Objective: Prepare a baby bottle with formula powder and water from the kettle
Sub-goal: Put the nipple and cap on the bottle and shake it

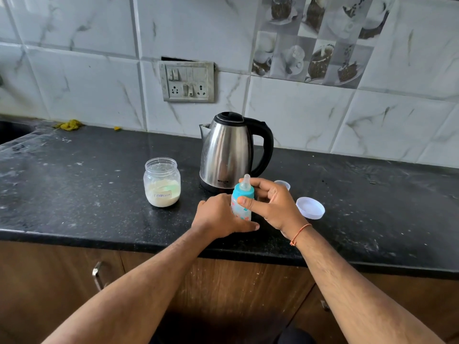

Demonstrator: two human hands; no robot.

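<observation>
Now, from my head view, the bottle [242, 203] stands on the counter [87, 194] just in front of the kettle [227, 152], with my left hand [218, 217] wrapped round its lower body and my right hand [270, 202] on the teal collar; the fingers [244, 201] of that hand curl round the collar just under the teat. The formula jar [162, 182] sits open to the left, well apart from the bottle, and its lid [310, 207] lies to the right, near my right wrist, with a small clear cap [283, 184] behind it. I judge the risks to be a cross-threaded or loose collar that leaks, or my elbow knocking the open jar and spilling powder. My hands cover most of the bottle, so I cannot tell whether it holds powder or water, nor whether I am tightening or loosening. The kettle's level and its base are hidden too.
</observation>
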